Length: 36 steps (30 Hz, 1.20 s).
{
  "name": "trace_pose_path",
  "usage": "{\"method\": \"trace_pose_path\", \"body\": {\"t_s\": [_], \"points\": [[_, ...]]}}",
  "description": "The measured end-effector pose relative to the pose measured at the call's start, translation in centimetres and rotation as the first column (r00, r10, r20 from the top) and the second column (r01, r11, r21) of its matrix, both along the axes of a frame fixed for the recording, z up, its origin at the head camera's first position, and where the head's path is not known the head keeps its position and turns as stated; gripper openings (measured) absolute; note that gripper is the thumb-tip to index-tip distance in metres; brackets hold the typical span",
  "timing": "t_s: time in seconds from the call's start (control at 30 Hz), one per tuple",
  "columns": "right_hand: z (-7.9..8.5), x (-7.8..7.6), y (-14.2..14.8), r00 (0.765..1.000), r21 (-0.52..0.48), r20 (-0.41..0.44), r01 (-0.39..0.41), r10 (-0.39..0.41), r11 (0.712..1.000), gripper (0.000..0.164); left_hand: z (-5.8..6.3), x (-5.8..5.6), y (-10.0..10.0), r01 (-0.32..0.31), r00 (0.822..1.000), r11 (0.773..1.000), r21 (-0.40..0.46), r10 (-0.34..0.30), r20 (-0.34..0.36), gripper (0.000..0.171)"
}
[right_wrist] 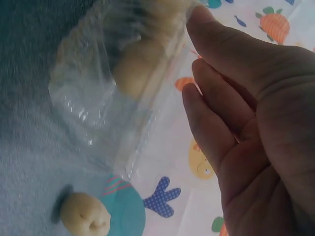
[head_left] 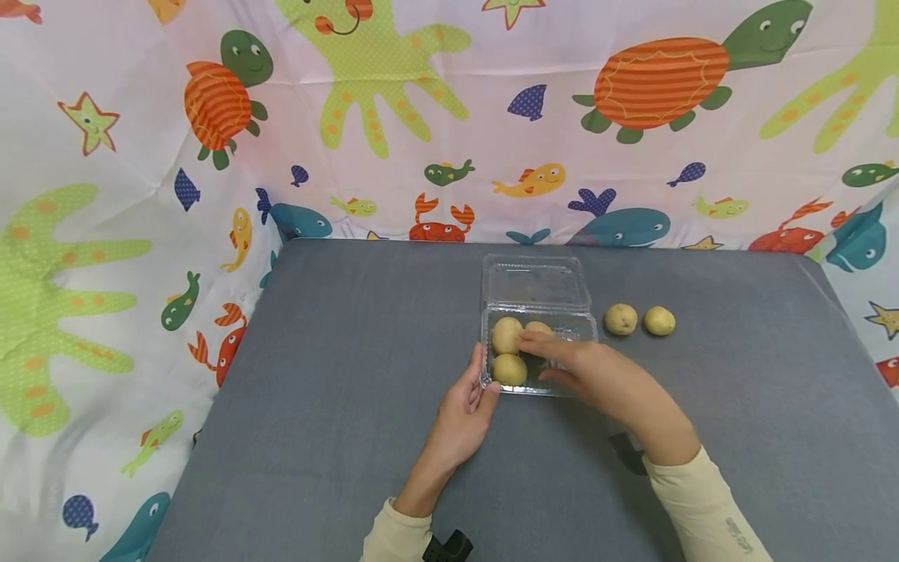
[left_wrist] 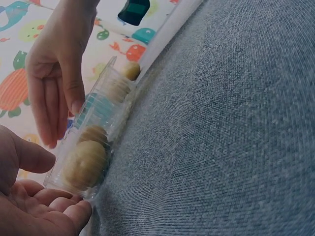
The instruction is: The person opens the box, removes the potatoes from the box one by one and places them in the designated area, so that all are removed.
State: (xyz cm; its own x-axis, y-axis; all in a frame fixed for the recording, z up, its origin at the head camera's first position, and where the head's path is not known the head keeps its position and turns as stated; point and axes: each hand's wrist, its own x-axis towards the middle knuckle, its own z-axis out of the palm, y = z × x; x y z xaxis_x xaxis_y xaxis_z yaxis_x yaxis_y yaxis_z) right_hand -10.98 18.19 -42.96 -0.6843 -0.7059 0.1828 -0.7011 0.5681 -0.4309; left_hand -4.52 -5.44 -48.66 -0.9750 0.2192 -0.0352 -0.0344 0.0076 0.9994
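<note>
Clear box [head_left: 570,321] with lid [head_left: 535,282] folded back to 12 o'clock and three potatoes [head_left: 509,370] visible inside. A nudge could skid the light plastic should my left hand [head_left: 460,417] slacken; I hold the corner at 8 o'clock between thumb and fingers. My right hand [head_left: 593,371] enters from 4 o'clock, fingers loosely extended, apparently gripping nothing. Two loose potatoes [head_left: 621,320], between 2 and 3 o'clock, might roll if brushed.
</note>
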Motion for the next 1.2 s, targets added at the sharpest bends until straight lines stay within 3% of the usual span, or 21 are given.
{"method": "trace_pose_path", "body": {"t_s": [0.5,0.67,0.73,0.83,0.93,1.07,1.2], "points": [[-0.8,0.4,-2.1,0.993,0.144,-0.117,-0.019,0.036,0.989,0.055,-0.1,-0.2,0.0,-0.004,1.0,1.0,0.005,0.004,0.006,0.069],[-0.8,0.5,-2.4,0.986,0.249,-0.155,-0.022,0.063,0.968,0.055,-0.1,-0.2,0.0,-0.004,1.0,1.0,0.015,0.003,0.008,0.07],[-0.6,0.5,-2.5,0.971,0.349,-0.213,-0.029,0.109,0.937,0.055,-0.1,-0.2,0.0,-0.005,1.0,1.0,0.018,0.005,0.007,0.07],[-0.4,0.5,-2.7,0.901,0.557,-0.355,-0.011,0.25,0.83,0.056,-0.1,-0.1,0.0,-0.004,1.0,1.0,0.022,0.004,0.011,0.07],[-0.3,0.5,-2.8,0.857,0.62,-0.4,-0.009,0.326,0.785,0.056,0.0,-0.1,0.0,0.0,1.0,1.0,0.023,-0.001,0.013,0.07],[-0.3,0.4,-2.9,0.935,0.468,-0.272,-0.079,0.229,0.88,0.055,0.0,-0.1,0.0,0.002,1.0,1.0,0.016,-0.002,0.016,0.07],[-0.2,0.2,-3.0,0.968,0.383,-0.167,-0.11,0.186,0.917,0.055,0.0,-0.1,0.0,0.0,1.0,1.0,0.008,0.0,0.017,0.07]]}}
